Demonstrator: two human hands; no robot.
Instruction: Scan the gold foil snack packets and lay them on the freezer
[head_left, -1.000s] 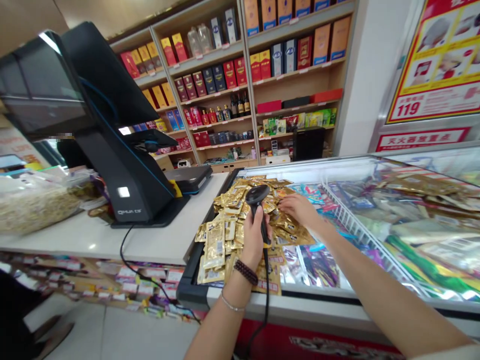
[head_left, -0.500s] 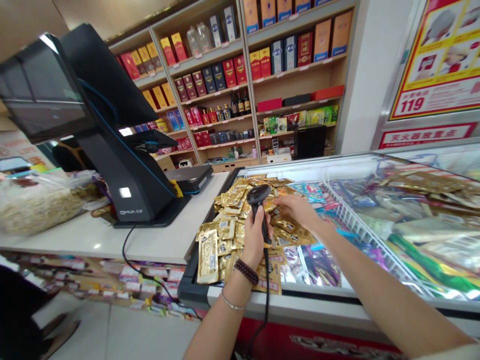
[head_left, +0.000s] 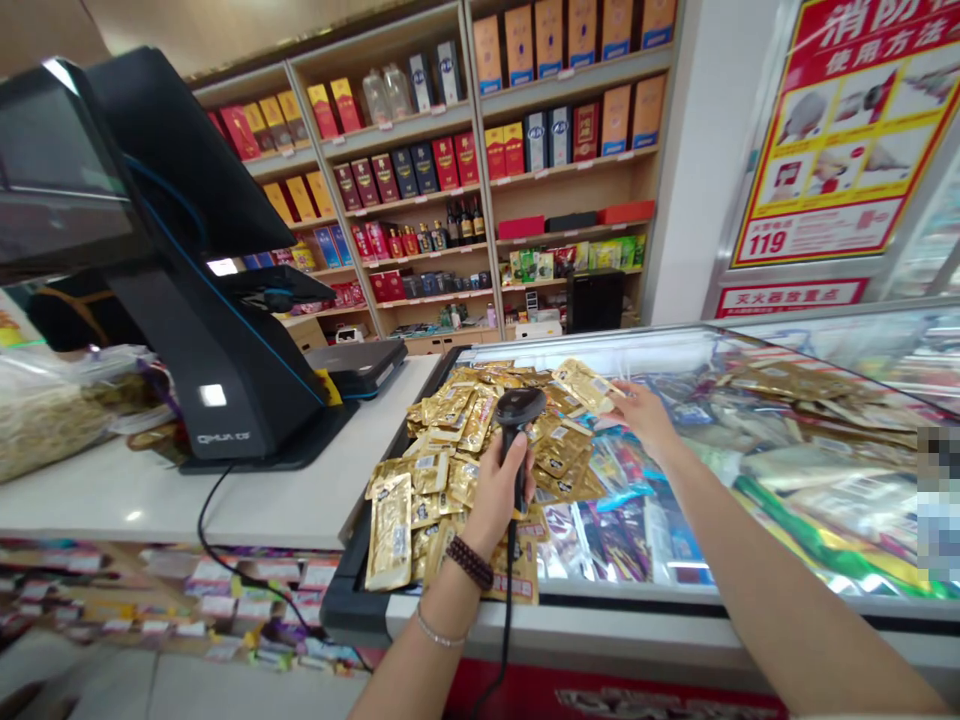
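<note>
My left hand (head_left: pixel 495 500) grips a black handheld barcode scanner (head_left: pixel 516 420) upright, its coiled-free black cable (head_left: pixel 508 590) hanging down past the freezer's front edge. Below that hand lies a heap of gold foil sachets (head_left: pixel 457 440), spread over the glass lid of a chest freezer (head_left: pixel 600 622). My right hand (head_left: pixel 643 415) reaches across the lid, its fingertips pinching the end of one gold sachet (head_left: pixel 585 386) raised from the heap. Colourful packets show through the glass beneath my right forearm.
To the left stands a black checkout terminal (head_left: pixel 217 400) on a white counter (head_left: pixel 255 495). A clear bag of grain (head_left: pixel 52 425) lies at the counter's left end. Behind are wooden shelves (head_left: pixel 420 170) of boxed liquor and a red-and-yellow poster (head_left: pixel 840 130).
My right hand has lifted a gold sachet off the heap and moved toward the right. The sachets at the heap's front have shifted, and the whole scene has slid left as my head turned.
</note>
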